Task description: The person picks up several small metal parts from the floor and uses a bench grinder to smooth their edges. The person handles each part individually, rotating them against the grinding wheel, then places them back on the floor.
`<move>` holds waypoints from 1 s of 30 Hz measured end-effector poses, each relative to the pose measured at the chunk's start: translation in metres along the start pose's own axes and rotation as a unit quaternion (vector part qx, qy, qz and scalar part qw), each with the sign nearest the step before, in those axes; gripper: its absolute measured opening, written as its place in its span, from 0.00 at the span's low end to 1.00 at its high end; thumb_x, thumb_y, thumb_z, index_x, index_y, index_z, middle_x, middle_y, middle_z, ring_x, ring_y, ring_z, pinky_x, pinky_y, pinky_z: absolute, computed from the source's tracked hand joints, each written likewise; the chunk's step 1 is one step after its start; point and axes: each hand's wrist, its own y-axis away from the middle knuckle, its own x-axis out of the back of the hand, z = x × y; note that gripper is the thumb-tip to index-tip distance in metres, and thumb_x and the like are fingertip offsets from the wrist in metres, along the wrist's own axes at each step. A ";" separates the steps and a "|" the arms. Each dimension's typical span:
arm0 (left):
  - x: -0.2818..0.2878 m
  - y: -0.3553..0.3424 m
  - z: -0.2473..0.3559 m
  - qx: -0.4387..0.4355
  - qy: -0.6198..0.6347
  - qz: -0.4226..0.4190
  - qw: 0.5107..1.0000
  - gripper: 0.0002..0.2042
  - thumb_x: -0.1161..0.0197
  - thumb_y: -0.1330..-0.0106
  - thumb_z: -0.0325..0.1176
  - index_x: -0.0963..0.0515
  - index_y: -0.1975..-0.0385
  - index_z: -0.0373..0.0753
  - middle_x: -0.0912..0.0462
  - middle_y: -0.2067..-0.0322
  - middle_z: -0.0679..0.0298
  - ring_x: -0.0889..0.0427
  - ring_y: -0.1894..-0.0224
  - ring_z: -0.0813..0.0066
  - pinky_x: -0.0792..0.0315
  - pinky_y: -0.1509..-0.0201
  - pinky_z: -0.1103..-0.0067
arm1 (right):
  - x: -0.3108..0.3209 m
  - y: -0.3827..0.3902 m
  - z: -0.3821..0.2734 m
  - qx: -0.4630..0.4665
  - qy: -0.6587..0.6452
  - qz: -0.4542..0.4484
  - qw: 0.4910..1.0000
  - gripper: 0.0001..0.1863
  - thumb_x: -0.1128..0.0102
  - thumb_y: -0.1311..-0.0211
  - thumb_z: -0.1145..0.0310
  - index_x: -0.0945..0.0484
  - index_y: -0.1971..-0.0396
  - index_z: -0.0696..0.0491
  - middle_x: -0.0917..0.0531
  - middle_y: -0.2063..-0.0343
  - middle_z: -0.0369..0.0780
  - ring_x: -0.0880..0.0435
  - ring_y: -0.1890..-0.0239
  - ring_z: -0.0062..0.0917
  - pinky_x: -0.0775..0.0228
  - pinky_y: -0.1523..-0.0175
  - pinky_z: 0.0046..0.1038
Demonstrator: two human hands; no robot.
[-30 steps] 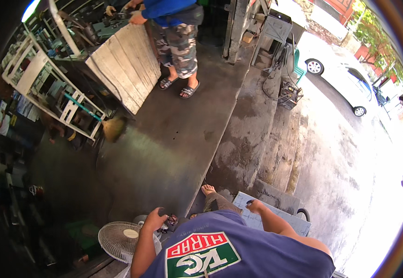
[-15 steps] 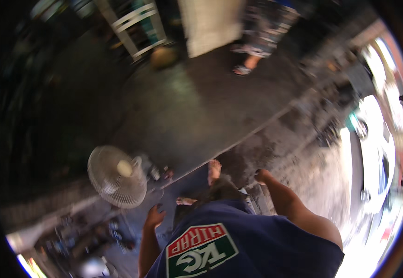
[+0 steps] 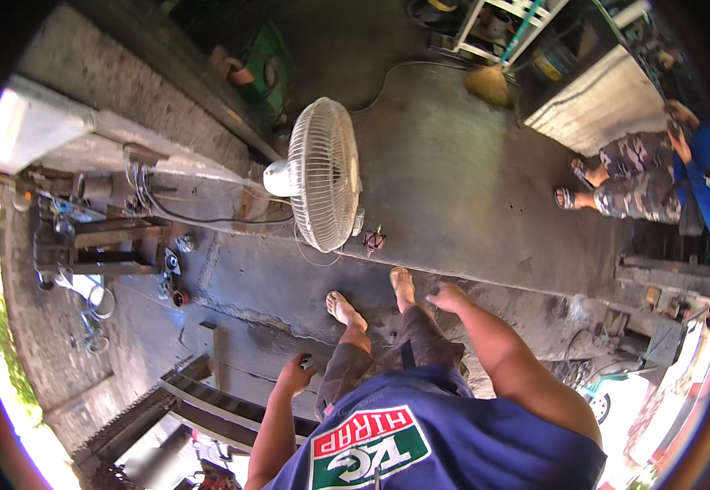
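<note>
My left hand (image 3: 294,377) hangs beside my left thigh with thumb and fingers apart. A small dark patch shows at its fingertips, too small to name. In front of my right thigh, my right hand (image 3: 450,297) is held out with its fingers curled together. Something dark shows at those fingertips; I cannot make out whether it is a held thing or a stain. Neither hand touches anything around it. Ahead and to the left of my bare feet, a white caged fan (image 3: 322,175) stands nearest to the hands.
A metal frame (image 3: 208,392) lies close on my left, and a workbench (image 3: 114,245) stands farther left. A small reddish part (image 3: 374,240) rests near the floor ledge. Ahead are a broom (image 3: 488,85) and a pale panel (image 3: 588,102). A person in camouflage shorts (image 3: 637,175) stands at right.
My view has swung to the right, so the fan, panel and other person sit differently in it. My feet have shifted. Both hands remain near my thighs.
</note>
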 end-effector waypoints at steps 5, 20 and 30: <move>-0.032 -0.020 -0.009 0.031 0.082 0.048 0.995 0.30 0.29 0.30 0.38 0.22 0.29 0.36 0.14 0.36 0.42 0.12 0.36 0.47 0.21 0.30 0.61 | 0.004 -0.115 -0.105 0.007 -0.022 0.051 0.998 0.57 0.34 0.31 0.33 0.39 0.19 0.64 0.32 0.22 0.60 0.32 0.19 0.50 0.36 0.17 0.41; -0.163 -0.168 0.046 -0.035 0.309 0.049 0.949 0.27 0.31 0.29 0.38 0.22 0.31 0.36 0.17 0.36 0.41 0.19 0.32 0.42 0.26 0.26 0.59 | 0.003 -0.343 -0.300 0.133 0.511 0.177 0.831 0.59 0.16 0.41 0.55 0.44 0.14 0.37 0.36 0.19 0.50 0.30 0.23 0.56 0.38 0.21 0.64; -0.148 -0.204 0.000 0.064 0.318 0.073 0.943 0.26 0.30 0.30 0.38 0.20 0.35 0.35 0.14 0.40 0.45 0.15 0.36 0.44 0.21 0.31 0.60 | -0.010 -0.389 -0.218 0.188 0.325 0.254 0.892 0.49 0.16 0.44 0.61 0.33 0.24 0.49 0.19 0.44 0.51 0.16 0.40 0.53 0.27 0.31 0.52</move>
